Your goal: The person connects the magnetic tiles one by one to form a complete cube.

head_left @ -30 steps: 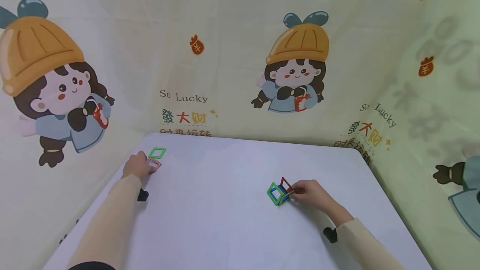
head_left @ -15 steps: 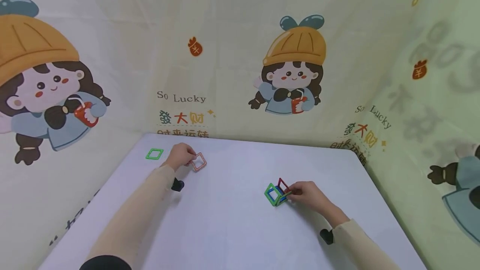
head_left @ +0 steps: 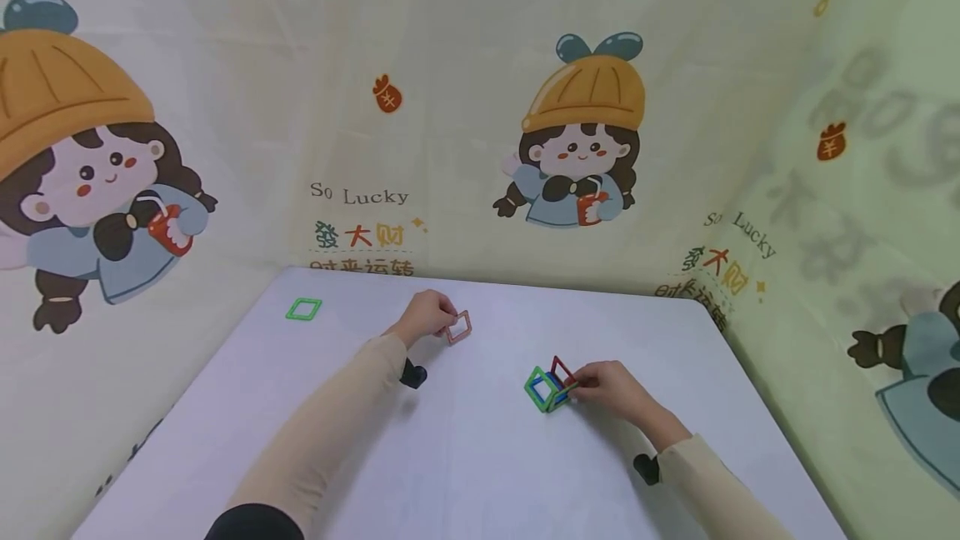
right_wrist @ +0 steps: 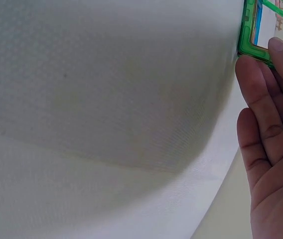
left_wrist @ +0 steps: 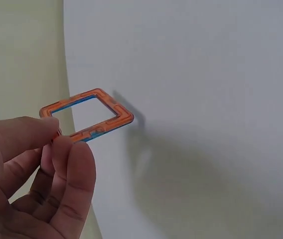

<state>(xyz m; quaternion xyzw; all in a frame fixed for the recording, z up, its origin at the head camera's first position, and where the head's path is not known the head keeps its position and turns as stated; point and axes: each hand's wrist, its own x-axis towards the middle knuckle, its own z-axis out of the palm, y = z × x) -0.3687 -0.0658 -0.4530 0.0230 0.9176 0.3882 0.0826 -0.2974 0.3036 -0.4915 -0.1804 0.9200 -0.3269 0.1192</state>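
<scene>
My left hand (head_left: 426, 317) pinches an orange square magnetic tile (left_wrist: 116, 107) by one corner, between thumb and fingers. The tile is an open frame with blue showing along its inner edges, and it is held over the table. To the right, my right hand (head_left: 611, 386) pinches the edge of a small structure of magnetic tiles (head_left: 542, 390), made of green, blue and red frames. In the right wrist view only a green tile (right_wrist: 253, 52) of that structure shows, at the top right corner between thumb and fingertips.
A single green tile (head_left: 303, 309) lies flat near the far left corner of the white table (head_left: 465, 457). Behind the table hangs a cream curtain (head_left: 450, 107) printed with cartoon figures and lettering; it also runs along both sides.
My left hand has lifted the orange tile from beside the green one and carried it right, towards the structure. The right hand keeps its hold, nearly still.
</scene>
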